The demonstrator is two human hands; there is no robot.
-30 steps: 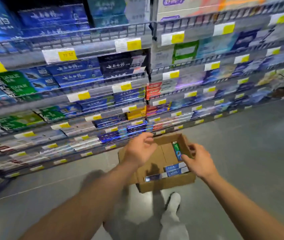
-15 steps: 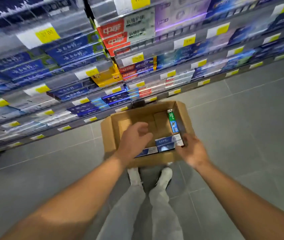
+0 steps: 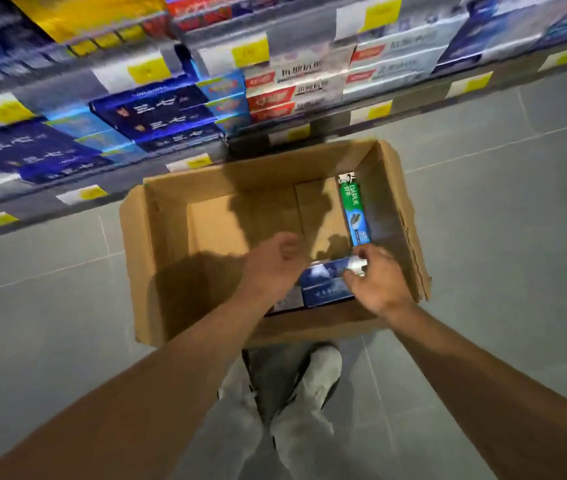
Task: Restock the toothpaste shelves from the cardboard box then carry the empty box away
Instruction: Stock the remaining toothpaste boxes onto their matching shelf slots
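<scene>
Looking straight down into the cardboard box (image 3: 157, 271) sitting on the grey tile floor (image 3: 500, 254), right up against the bottom of the toothpaste shelves (image 3: 275, 98). Both hands are inside it at the near right corner. The right hand (image 3: 379, 282) has its thumb and fingers pinched round the right end of the blue toothpaste cartons (image 3: 327, 287) that lie along the box's near wall. The left hand (image 3: 271, 268) is over the left end of those same cartons, fingers curled downward, but I honestly can't tell whether it's actually got hold of anything, its back blocks the view. A green toothpaste carton (image 3: 354, 213) lies flat along the right wall of the box, running from the far right corner toward the hands. Most of the box bottom is bare cardboard. The shelves are pretty motion-blurred, packed with blue, red-and-white and yellow cartons plus yellow price tags (image 3: 250, 51). Grey trousers and white shoes (image 3: 323, 372) show just below the box's near edge.
</scene>
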